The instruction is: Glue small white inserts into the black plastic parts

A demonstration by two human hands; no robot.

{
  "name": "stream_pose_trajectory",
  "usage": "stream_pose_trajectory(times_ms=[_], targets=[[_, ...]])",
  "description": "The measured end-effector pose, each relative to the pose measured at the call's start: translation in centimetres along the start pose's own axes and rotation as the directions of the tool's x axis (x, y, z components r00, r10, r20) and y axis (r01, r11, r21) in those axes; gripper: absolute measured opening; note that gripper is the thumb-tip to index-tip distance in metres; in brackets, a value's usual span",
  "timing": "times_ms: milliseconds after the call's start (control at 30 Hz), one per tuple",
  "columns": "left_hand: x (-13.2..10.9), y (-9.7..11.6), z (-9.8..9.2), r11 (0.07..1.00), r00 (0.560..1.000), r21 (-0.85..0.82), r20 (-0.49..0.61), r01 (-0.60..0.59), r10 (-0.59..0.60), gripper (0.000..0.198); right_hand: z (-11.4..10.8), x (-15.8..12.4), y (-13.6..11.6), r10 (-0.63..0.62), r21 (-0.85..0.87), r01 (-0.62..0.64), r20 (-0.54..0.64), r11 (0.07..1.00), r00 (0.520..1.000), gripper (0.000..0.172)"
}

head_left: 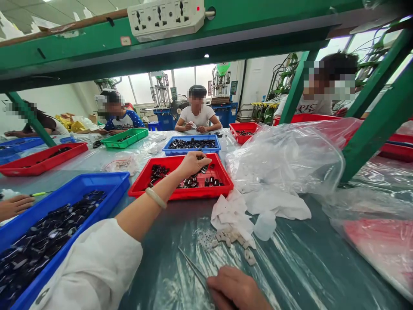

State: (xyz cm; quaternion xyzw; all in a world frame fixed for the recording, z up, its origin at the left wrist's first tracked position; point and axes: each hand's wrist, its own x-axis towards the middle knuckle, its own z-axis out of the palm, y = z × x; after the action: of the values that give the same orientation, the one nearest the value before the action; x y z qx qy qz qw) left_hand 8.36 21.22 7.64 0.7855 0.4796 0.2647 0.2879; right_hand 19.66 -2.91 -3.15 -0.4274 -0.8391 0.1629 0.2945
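My left hand (194, 164) reaches over the red tray (142, 185) in the middle, fingers bent together around what looks like a small glossy black part. Under and around it lie several black parts (189, 182), some in a neat row at the tray's right. Close to me at the bottom, my right hand (237, 287) is closed on a pair of metal tweezers (194, 268), its tips pointing away to the left. Beyond the tweezers lie small beige pieces (230, 237), white crumbs and crumpled white tissue (230, 215).
A blue tray (118, 185) full of black parts stands at left, with another person's hand (16, 206) beside it. A smaller blue tray (167, 150) sits behind the red one. Clear plastic bags (284, 159) crowd the right. A green beam (258, 30) crosses overhead; co-workers sit opposite.
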Motion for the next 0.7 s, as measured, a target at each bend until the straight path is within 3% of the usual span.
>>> stream_pose_trajectory(times_ms=[233,367,500,700], targets=[[-12.0,0.3,0.7,1.000,0.997,0.008,0.078,0.027,-0.027,0.026,-1.4,-0.1,-1.8,-0.004,0.057,0.006,-0.042,0.998,0.999,0.024],[-17.3,-0.9,-0.1,0.996,0.999,0.084,0.029,0.043,-0.045,0.020,-1.7,-0.1,-2.0,0.001,0.043,0.001,-0.057,0.999,0.998,0.025],[-20.5,-2.4,-1.0,0.974,0.996,0.207,-0.022,0.092,-0.089,0.021,-1.7,-0.1,-2.1,-0.016,0.027,0.018,-0.061,0.999,0.998,0.025],[-21.9,-3.2,-1.6,0.948,0.984,0.301,0.106,0.103,-0.140,0.048,-1.7,0.1,-1.9,-0.016,0.007,0.017,-0.056,1.000,0.998,0.024]])
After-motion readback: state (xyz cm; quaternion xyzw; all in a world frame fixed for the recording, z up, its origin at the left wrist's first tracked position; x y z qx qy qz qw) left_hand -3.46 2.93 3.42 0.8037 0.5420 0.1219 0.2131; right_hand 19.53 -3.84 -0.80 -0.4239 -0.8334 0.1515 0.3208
